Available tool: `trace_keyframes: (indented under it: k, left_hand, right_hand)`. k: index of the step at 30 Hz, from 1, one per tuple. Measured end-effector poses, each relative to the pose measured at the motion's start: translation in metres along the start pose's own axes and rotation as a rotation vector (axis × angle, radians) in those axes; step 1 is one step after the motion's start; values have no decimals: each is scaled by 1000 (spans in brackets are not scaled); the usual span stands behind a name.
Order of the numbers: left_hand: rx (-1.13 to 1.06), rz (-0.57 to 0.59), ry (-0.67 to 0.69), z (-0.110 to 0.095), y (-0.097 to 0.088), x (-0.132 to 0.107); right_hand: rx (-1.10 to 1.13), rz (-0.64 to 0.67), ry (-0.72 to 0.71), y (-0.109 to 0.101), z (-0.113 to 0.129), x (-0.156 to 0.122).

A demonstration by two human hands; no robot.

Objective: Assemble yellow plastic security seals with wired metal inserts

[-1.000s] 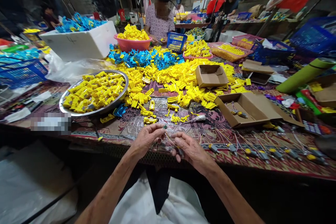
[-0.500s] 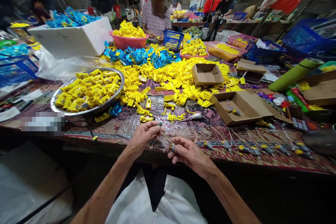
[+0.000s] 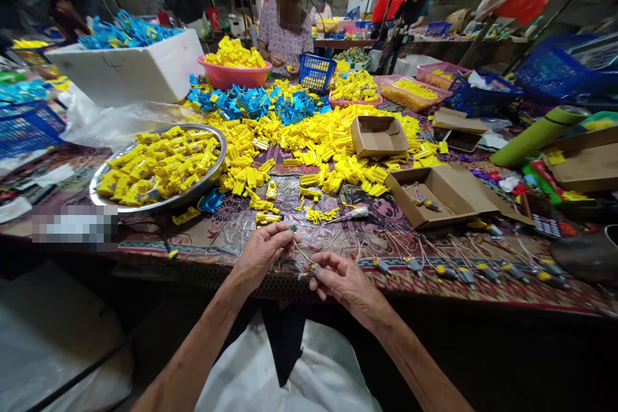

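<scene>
Left hand (image 3: 263, 256): fingertips pinching a small green-tipped wire end (image 3: 292, 228); right hand (image 3: 345, 284): fingertips pinching a small metal part (image 3: 315, 267), a thin wire (image 3: 302, 251) running between the hands; left forearm (image 3: 193, 360) and right forearm (image 3: 415, 360) angled inward, hands at the edge of the patterned table cloth (image 3: 391, 209); wired small motors (image 3: 447, 271) in a row, seemingly spaced against tangling.

Glossy yellow plastic parts (image 3: 309, 141) are lying heaped at 12 o'clock, their smooth faces catching the light. At 10 o'clock, a polished steel tray (image 3: 212, 164) is shining along its rim, while a matt white foam box (image 3: 125, 74) is sitting at 11 o'clock. At 2 o'clock, a cardboard box (image 3: 434, 196) is showing dull brown board. Thin wires (image 3: 302, 251) are glinting at 12 o'clock, near crinkled clear plastic (image 3: 226, 235) that is covering patterned cloth (image 3: 386, 209).
</scene>
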State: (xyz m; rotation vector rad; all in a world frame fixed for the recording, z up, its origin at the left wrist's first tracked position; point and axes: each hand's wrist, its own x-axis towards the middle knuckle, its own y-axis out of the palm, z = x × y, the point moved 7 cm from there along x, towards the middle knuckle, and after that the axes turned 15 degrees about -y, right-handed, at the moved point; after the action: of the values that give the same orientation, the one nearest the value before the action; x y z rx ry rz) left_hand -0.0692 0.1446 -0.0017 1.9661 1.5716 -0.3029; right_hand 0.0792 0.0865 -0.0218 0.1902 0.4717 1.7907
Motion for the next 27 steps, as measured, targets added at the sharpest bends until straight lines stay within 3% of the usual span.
trace_keyframes:
  k: [9, 27]
  left_hand:
    - [11, 72, 18, 6, 3, -2]
    - [-47, 82, -19, 7, 6, -4]
  right_hand:
    - [19, -37, -39, 1, -1, 2]
    - [144, -47, -41, 2, -6, 0]
